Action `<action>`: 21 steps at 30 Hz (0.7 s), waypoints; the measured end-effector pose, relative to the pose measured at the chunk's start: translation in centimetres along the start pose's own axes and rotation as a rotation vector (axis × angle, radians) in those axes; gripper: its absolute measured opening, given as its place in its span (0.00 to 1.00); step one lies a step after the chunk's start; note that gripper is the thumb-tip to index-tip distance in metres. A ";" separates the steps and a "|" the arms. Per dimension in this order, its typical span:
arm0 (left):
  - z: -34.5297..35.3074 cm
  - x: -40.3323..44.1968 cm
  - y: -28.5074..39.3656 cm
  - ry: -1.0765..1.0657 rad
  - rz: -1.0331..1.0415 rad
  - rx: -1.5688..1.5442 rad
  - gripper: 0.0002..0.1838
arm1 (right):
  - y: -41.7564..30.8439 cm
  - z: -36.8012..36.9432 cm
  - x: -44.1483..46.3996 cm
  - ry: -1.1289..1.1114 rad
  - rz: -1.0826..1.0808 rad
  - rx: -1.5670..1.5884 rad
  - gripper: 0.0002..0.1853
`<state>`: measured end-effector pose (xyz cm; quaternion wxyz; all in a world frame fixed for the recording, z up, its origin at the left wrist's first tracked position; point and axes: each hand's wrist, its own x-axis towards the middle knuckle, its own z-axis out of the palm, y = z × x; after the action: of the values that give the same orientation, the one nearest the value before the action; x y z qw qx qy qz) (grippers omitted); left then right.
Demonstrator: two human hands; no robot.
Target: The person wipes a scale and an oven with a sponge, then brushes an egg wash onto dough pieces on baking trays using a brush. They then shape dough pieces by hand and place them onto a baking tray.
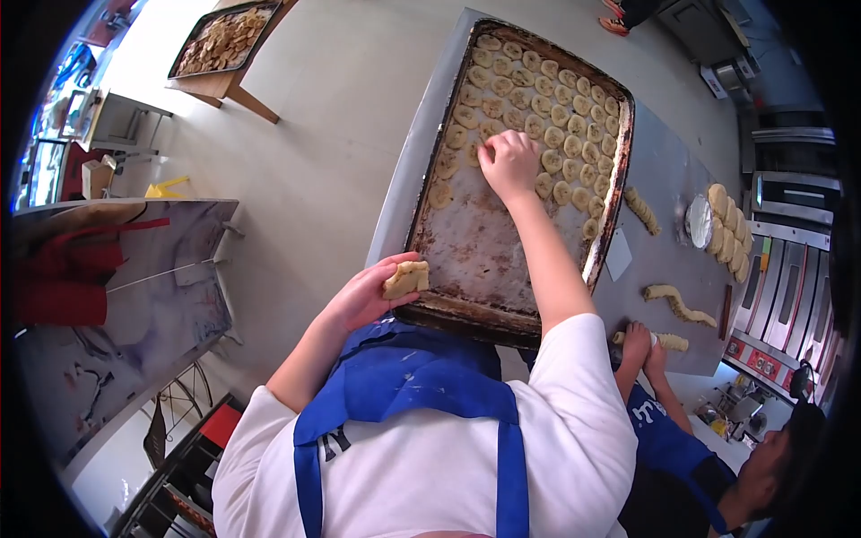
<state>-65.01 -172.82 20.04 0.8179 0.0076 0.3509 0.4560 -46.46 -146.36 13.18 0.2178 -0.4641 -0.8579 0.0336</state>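
Note:
My left hand (369, 291) is closed around a small stack of cut dough slices (406, 280), just off the tray's near left corner. My right hand (511, 163) reaches over the large baking tray (475, 309), fingers bent together and pointing down among the dough rounds (560, 115). What its fingertips hold, if anything, is hidden under the hand. Flat dough rounds lie in rows over the far part and right side of the tray. The near part of the tray shows bare, stained metal.
Right of the tray, a co-worker's hands (639, 348) press on a dough roll (671, 342). A twisted dough strip (680, 303), another dough roll (642, 212), a white scraper (619, 255) and several dough pieces (731, 235) lie on that table. A filled tray (224, 40) stands far left.

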 end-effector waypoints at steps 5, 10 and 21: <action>-0.6 0.3 -0.3 0.036 -0.017 -0.017 0.25 | -1.0 -0.3 -1.2 -0.022 0.088 -0.044 0.09; -0.7 0.2 -0.3 0.017 -0.037 -0.020 0.25 | -3.3 -0.5 -0.1 -0.114 0.349 0.155 0.09; -2.1 -0.1 -1.0 0.015 -0.050 -0.053 0.25 | -1.2 4.1 -0.5 -0.213 0.799 0.825 0.28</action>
<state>-65.49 -174.13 18.22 0.8261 -0.0261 0.3451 0.4447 -48.83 -146.83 9.65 0.2634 -0.6224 -0.5495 0.4912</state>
